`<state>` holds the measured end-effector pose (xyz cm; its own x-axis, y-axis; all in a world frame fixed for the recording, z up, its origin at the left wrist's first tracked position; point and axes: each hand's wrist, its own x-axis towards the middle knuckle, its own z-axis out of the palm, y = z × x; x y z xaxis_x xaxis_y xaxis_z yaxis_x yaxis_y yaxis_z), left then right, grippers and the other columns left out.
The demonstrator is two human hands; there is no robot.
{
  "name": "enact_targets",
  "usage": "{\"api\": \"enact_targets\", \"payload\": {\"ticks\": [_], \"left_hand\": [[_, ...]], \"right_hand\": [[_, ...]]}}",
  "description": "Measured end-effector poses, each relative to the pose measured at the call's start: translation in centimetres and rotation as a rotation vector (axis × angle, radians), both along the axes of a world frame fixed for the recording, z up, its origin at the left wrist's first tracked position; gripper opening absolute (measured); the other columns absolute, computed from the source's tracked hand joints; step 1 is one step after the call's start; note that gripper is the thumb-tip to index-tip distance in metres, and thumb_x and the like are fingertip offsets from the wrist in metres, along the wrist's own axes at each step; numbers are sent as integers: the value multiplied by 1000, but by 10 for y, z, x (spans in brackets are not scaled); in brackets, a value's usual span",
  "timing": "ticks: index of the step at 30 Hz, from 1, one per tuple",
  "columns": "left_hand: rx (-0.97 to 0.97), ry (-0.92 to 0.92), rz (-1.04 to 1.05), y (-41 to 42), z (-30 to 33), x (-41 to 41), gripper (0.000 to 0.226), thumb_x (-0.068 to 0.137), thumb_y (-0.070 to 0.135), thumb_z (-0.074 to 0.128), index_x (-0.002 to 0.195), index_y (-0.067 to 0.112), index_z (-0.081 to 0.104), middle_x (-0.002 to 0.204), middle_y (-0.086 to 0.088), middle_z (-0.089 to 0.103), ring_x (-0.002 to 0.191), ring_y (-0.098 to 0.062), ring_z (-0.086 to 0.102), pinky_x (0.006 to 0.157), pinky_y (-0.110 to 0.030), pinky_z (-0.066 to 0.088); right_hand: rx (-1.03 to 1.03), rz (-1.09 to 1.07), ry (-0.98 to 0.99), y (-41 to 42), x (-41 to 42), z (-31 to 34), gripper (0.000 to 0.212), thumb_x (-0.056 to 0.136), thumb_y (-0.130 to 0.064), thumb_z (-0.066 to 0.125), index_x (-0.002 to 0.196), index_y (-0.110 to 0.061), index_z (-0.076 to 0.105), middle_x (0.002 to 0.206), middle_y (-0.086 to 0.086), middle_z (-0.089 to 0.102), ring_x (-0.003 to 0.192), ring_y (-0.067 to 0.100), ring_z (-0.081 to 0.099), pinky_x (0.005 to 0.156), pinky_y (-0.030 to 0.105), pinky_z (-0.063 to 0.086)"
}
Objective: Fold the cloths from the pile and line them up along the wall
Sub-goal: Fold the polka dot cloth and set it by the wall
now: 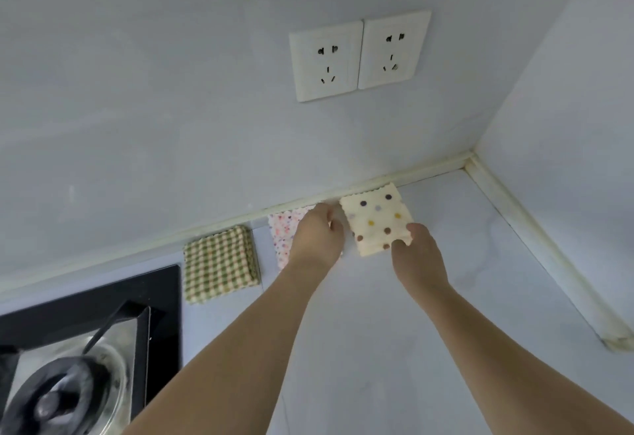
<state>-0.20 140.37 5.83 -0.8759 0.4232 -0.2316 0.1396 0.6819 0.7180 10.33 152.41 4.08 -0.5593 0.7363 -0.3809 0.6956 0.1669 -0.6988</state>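
Soft, even, cool daylight fills the scene, with no hard glare. The pale wall [171,91] and worktop [377,331] look washed and bluish. Shadows under the hands are faint. Wide-angle distortion bends the wall seam. The stove burner [58,397] at the lower left is smeared by blur.

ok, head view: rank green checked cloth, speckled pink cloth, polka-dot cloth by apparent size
1. Green checked cloth, nearer the camera, so unsure.
2. Polka-dot cloth.
Unranked: speckled pink cloth, largely hidden under the left hand.
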Motion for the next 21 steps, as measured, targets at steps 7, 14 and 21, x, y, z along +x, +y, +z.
{"api": "enact_targets", "payload": {"ticks": [7,14,21], "left_hand": [[-237,383,-237,-101,4,22,37,99,24,41,132,10,49,131,-7,52,120,-26,47,97,-37,43],[-232,482,-175,-231,47,16,38,99,24,41,135,11,46,133,-5,50,121,-24,43,97,-34,39],[-158,538,-109,-386,84,3,41,100,25,41,138,10,42,141,-4,46,128,-21,39,107,-32,34]], "right_hand": [[382,339,45,-85,1,30,44,90,-11,51,134,-8,46,133,9,54,121,28,51,97,36,40],[435,491,111,-199,-12,74,48,91,-13,49,138,-8,44,141,10,48,129,26,44,106,36,35],[435,579,150,-358,-22,109,48,89,-13,51,136,-8,43,135,11,51,123,31,48,101,42,42]]}}
